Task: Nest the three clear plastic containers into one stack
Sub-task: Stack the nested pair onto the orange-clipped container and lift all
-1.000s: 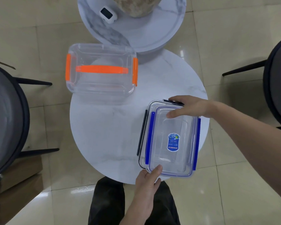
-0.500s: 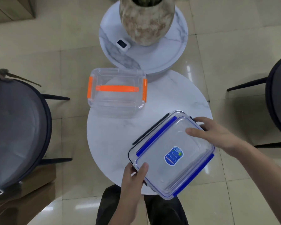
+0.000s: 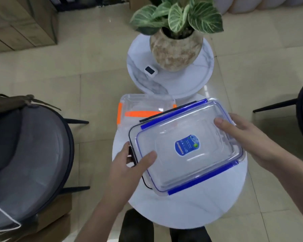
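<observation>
The left hand (image 3: 128, 165) grips the near-left corner of the nested pair of clear containers, thumb lying inside the blue-clipped container (image 3: 187, 147) and fingers curled under the rim of the black-clipped container (image 3: 133, 137) around it. The right hand (image 3: 248, 138) clasps the far-right end, thumb over the rim. The pair is tilted, raised above the round marble table (image 3: 199, 206). Behind it, partly hidden, the orange-clipped container (image 3: 138, 109) sits at the table's far edge, beside a smaller table (image 3: 191, 81) bearing a potted plant (image 3: 176, 44).
</observation>
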